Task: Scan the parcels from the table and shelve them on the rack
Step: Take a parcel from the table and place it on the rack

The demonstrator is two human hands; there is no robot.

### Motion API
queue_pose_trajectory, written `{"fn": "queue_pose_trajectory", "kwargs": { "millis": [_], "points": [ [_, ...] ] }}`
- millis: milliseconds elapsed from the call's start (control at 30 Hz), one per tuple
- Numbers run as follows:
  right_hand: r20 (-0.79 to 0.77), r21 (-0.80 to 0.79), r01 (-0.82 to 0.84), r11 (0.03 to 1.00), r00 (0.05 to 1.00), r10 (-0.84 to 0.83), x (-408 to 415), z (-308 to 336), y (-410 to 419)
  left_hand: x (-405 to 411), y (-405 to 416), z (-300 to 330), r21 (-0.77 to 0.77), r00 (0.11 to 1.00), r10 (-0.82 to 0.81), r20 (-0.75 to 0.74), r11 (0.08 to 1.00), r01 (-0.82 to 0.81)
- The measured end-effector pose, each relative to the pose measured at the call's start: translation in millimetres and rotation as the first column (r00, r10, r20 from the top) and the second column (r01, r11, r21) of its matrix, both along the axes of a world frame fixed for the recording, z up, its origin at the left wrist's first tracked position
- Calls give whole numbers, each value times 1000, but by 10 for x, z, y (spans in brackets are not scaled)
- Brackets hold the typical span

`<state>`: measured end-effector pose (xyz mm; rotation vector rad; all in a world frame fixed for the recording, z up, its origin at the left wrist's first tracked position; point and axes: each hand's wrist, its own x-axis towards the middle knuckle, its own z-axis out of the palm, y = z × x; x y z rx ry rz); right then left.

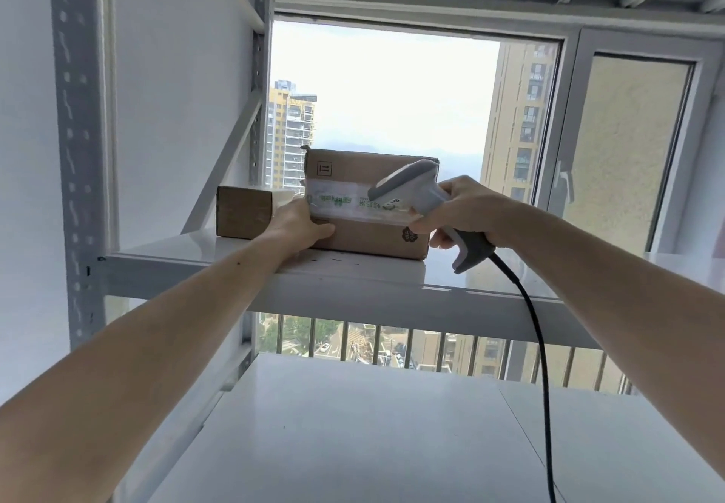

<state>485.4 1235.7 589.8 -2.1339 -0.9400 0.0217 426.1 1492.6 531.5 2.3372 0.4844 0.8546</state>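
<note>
While both arms reach up to the rack [188,267], the low white shelf [353,424] sits nearest, with nothing on the part we can see. A black cord [539,345] hangs down over it from the scanner [423,196]. Next comes the upper shelf, where the parcel is. The right hand [467,212] has its fingers curled tight round the scanner's handle, with the scanner's head pointing left, close to the taped band on the big brown parcel [368,204]. The left hand [302,224] presses on the parcel's near left corner, thumb on the front; I cannot tell how the other fingers lie. The parcel rests on the shelf, close to a small brown box [243,212] on its left. Far behind is a window [392,91] with tall buildings. To do this well, I think the left hand should hold the parcel flat and still, then push it straight back so it does not hang off the near edge.
</note>
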Motion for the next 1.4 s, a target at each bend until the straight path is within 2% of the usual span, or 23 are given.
{"fn": "queue_pose_trajectory", "kwargs": {
  "millis": [600, 700, 833, 1000, 1100, 1233, 1400],
  "points": [
    [47, 39, 70, 997, 996, -72, -178, -21, -19, -142, 0, 12, 4, 999, 29, 15, 1000, -29],
    [55, 65, 92, 994, 994, -96, -237, -33, -81, -244, -35, -28, 46, 996, 67, 58, 997, -69],
    [55, 127, 128, 984, 989, -136, -359, -59, -236, -389, -176, -84, 192, 977, 68, 203, 975, -108],
    [70, 218, 186, 958, 976, -205, -561, -125, -557, -554, -629, -44, 323, 920, -78, 383, 945, -54],
    [70, 248, 267, 931, 954, -292, -692, -186, -891, -537, -1062, -72, 334, 855, -256, 451, 937, 105],
    [34, 272, 410, 871, 900, -434, -869, -310, -1498, -423, -1766, -164, 354, 780, -440, 445, 887, 298],
    [0, 291, 606, 740, 774, -633, -1126, -574, -2507, -263, -2833, -404, 396, 684, -638, 355, 765, 508]
  ]
}}
